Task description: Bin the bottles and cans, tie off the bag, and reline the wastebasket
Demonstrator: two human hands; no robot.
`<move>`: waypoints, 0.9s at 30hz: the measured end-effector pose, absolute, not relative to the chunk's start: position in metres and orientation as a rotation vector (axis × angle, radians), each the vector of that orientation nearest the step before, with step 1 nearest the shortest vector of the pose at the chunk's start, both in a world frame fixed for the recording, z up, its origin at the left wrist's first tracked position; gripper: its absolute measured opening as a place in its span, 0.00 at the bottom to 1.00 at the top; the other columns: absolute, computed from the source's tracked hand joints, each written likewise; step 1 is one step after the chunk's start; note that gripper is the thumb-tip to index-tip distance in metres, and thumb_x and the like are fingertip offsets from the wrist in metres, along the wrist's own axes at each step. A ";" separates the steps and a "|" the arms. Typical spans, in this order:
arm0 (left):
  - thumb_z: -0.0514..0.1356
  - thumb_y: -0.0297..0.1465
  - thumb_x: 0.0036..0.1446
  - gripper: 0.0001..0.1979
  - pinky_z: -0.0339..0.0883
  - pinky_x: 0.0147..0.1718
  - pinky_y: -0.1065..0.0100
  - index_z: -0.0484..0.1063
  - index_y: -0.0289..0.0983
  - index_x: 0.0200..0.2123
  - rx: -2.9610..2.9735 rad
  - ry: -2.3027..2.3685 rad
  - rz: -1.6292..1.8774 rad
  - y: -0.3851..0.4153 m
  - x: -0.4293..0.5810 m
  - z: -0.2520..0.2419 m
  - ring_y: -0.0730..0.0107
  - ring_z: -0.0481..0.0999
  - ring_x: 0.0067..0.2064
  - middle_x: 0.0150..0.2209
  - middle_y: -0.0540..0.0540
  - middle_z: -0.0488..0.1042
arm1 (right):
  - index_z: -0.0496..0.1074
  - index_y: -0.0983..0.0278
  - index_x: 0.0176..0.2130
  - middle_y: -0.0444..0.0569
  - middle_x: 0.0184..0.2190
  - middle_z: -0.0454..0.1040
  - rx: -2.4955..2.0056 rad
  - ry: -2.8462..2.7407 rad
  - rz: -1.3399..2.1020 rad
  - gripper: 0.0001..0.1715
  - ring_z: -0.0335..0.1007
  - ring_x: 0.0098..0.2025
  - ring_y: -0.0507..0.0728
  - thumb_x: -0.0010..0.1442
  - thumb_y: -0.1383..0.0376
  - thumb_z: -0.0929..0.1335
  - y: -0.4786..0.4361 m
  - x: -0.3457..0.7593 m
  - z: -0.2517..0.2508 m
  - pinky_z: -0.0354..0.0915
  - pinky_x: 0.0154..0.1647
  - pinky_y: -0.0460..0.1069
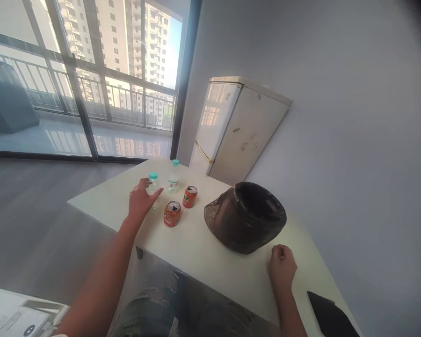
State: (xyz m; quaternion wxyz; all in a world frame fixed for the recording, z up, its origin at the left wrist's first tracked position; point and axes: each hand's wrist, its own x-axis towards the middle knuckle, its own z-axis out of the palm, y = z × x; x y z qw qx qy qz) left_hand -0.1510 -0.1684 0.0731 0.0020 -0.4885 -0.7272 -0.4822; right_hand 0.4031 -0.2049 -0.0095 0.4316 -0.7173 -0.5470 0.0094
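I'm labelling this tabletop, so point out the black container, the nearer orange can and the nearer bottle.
Black container (pixel 243 227), head view: outer side wall.
Nearer orange can (pixel 171 216), head view: front of its body.
Nearer bottle (pixel 155 183), head view: shoulder, under the teal cap.

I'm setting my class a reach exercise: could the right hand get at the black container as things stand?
Probably yes: the right hand is close beside the black container, with nothing visible between them. Its fingers look curled, so they would likely need to open first.

Apartment room; fridge (pixel 247 133); glazed balcony (pixel 70 140)
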 end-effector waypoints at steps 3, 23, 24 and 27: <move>0.69 0.48 0.54 0.27 0.72 0.53 0.45 0.70 0.39 0.51 -1.356 -2.181 -1.619 -0.183 -0.146 0.096 0.44 0.81 0.49 0.45 0.40 0.81 | 0.68 0.60 0.29 0.48 0.25 0.71 -1.861 -1.596 0.209 0.19 0.68 0.30 0.60 0.59 0.50 0.61 -0.195 0.410 -0.024 0.60 0.35 0.52; 0.72 0.35 0.55 0.23 0.72 0.56 0.48 0.67 0.42 0.51 -2.443 -1.579 -2.019 -0.146 0.164 0.222 0.51 0.78 0.56 0.51 0.41 0.79 | 0.66 0.59 0.28 0.46 0.27 0.75 -1.780 -1.676 0.255 0.15 0.71 0.33 0.59 0.60 0.54 0.61 -0.196 0.416 -0.032 0.61 0.37 0.51; 0.73 0.36 0.55 0.24 0.71 0.57 0.48 0.67 0.42 0.51 -2.393 -1.583 -2.026 -0.146 0.164 0.218 0.51 0.77 0.58 0.53 0.40 0.78 | 0.66 0.59 0.28 0.47 0.27 0.75 -1.778 -1.676 0.260 0.15 0.71 0.33 0.59 0.60 0.54 0.61 -0.196 0.416 -0.031 0.61 0.38 0.51; 0.68 0.38 0.62 0.20 0.72 0.57 0.52 0.66 0.45 0.53 -2.194 -1.504 -2.099 -0.150 0.138 0.210 0.58 0.78 0.56 0.55 0.42 0.76 | 0.67 0.59 0.28 0.48 0.27 0.75 -1.782 -1.680 0.280 0.16 0.71 0.34 0.60 0.59 0.52 0.61 -0.197 0.417 -0.030 0.61 0.37 0.52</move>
